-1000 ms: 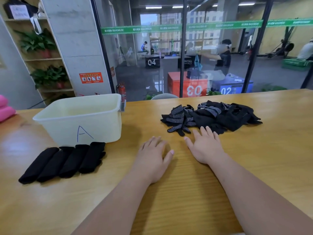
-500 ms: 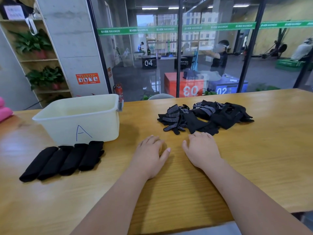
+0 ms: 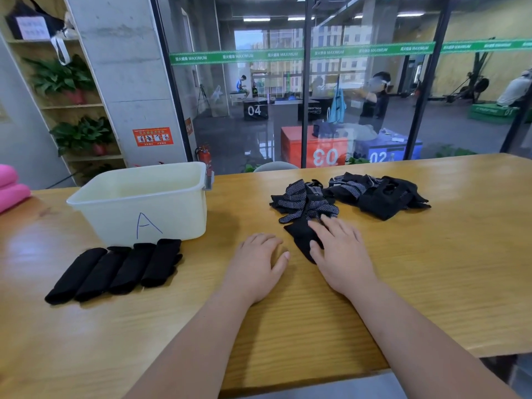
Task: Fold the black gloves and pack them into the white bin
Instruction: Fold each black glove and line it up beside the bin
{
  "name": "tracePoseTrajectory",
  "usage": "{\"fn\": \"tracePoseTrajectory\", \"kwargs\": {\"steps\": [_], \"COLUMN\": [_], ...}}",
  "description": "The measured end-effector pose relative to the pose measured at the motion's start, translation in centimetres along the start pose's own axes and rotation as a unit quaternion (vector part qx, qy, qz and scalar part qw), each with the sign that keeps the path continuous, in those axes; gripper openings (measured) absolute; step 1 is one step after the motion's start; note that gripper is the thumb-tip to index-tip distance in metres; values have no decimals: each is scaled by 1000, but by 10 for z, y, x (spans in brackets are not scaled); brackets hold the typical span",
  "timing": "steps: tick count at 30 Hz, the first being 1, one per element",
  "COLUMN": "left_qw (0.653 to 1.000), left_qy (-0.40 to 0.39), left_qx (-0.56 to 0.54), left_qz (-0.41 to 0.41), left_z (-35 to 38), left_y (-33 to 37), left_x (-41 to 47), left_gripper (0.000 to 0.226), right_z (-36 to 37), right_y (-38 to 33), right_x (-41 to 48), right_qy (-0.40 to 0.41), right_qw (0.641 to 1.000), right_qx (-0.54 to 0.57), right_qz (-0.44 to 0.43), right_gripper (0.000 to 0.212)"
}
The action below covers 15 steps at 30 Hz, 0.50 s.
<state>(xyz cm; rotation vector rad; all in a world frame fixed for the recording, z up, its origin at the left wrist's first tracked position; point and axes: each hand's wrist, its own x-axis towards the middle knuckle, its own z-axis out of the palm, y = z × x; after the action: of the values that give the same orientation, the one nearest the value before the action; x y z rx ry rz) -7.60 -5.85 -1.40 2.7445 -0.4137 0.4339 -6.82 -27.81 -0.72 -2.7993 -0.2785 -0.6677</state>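
A loose heap of black gloves with white dots (image 3: 348,194) lies on the wooden table (image 3: 431,269), right of centre. One black glove (image 3: 299,237) lies pulled out of the heap toward me. My right hand (image 3: 339,251) lies flat on that glove, fingers straight, thumb at its near edge. My left hand (image 3: 259,263) rests palm down on the bare table just left of the glove, holding nothing. The white bin (image 3: 144,203), marked "A", stands at the left and looks empty. Several folded black gloves (image 3: 115,269) lie in a row in front of the bin.
A pink cushion (image 3: 11,188) sits at the table's far left edge. A glass wall (image 3: 316,82) runs right behind the table. The table's front edge crosses the lower right of the view.
My right hand has gone forward to the heap and drawn one black glove toward me. The heap has shifted a little. My left hand stays flat on the table.
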Motion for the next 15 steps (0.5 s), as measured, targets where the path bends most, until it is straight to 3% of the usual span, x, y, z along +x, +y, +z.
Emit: {"fn": "tracePoseTrajectory", "kwargs": {"steps": [2, 7, 15], "left_qw": [1000, 999, 999], "left_qy": [0, 8, -14], "left_qx": [-9, -41, -23], "left_qz": [-2, -26, -25], "left_z": [0, -1, -3], "left_y": [0, -2, -2], "left_x": [0, 3, 4], "left_gripper": [50, 49, 52], "right_z": [4, -6, -15], "right_y": [2, -1, -7], "right_x": [0, 0, -8], "right_qy": [-68, -47, -39], "right_qw": [997, 997, 967], "right_qx": [-8, 44, 233], "right_qz": [20, -45, -97], "right_gripper": [49, 37, 26]}}
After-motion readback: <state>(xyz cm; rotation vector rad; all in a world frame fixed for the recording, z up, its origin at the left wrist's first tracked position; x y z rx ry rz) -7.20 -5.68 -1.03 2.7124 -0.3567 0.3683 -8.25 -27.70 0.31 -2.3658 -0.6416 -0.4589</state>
